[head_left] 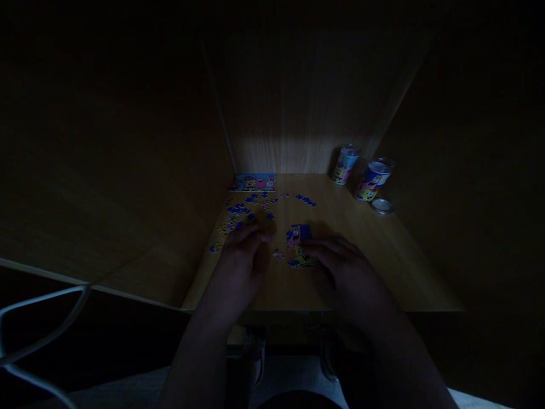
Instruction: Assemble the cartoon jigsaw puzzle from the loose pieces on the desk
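Partly joined cardboard jigsaw section [301,234], blue, pink and yellow with printed cartoon figures, was laid flat just below the frame's centre. Its lower right part was covered by the right hand [343,258], whose fingers were stretched close together, perhaps so that the section was steadied; whether anything was clamped could not be told. To the left, the left hand [242,247] was held with fingers curled, their grip obscured by gloom. Mostly blue loose cardboard pieces [238,209] were spread left of centre, probably so that each could be seen. Beyond them, a rectangular printed picture card [255,182] was set by the upright wooden back panel [298,113]. Two printed cylindrical canisters [373,180] and a round silver lid [382,206] were placed at centre right, seemingly clear of the hands. The pale wooden tabletop [340,221] was dimly lit; a white cable [42,299] was visible lower left.
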`<state>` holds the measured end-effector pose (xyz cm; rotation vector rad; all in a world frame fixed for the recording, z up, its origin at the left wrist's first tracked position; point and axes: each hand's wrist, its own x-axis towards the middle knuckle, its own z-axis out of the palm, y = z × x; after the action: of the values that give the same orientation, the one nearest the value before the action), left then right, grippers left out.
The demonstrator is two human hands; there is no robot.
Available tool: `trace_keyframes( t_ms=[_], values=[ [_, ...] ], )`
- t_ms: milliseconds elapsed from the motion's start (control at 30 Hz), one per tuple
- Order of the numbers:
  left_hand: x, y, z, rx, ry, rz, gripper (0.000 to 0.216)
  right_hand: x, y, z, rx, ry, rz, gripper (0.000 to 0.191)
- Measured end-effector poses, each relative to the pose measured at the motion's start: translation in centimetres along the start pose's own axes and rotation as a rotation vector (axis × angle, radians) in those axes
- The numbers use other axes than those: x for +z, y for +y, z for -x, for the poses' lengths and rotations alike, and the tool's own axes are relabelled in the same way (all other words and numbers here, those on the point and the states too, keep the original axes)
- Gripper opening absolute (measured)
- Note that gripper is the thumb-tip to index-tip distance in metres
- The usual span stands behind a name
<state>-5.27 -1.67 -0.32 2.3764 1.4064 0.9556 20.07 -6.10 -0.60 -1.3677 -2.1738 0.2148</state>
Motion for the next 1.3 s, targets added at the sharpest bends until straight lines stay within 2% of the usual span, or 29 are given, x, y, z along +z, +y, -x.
trace_keyframes(
  t_ms=[100, 300, 600, 800, 1000, 1100, 1300],
  values=[
    [0.0, 0.3, -0.1, 0.018, -0.020, 0.000, 0.023, 0.0, 0.0, 0.0, -0.004, 0.003, 0.005, 0.045],
    [0.0, 0.4, 0.1, 0.042, -0.095, -0.029, 0.017, 0.0, -0.2, -0.1, 0.009, 0.009, 0.008, 0.043],
    [0.1, 0.3, -0.2, 0.044, -0.069, 0.004, 0.006, 0.1, -0.1, 0.0, 0.016, 0.006, 0.012, 0.044],
    [-0.4, 0.7, -0.1, 0.038, -0.064, 0.068, 0.014, 0.0, 0.0, 0.0, 0.011, 0.003, 0.008, 0.042],
    [-0.7, 1.2, 0.2, -0.077, -0.045, 0.219, 0.011, -0.2, -0.3, 0.0, 0.021, -0.005, 0.023, 0.042],
    [-0.7, 1.1, 0.2, -0.056, -0.036, 0.226, 0.022, -0.3, -0.4, -0.1, 0.019, -0.009, 0.018, 0.041],
    [-0.8, 1.2, 0.2, -0.082, -0.102, 0.239, 0.019, -0.3, -0.4, -0.2, 0.013, -0.010, 0.008, 0.041]
  ],
)
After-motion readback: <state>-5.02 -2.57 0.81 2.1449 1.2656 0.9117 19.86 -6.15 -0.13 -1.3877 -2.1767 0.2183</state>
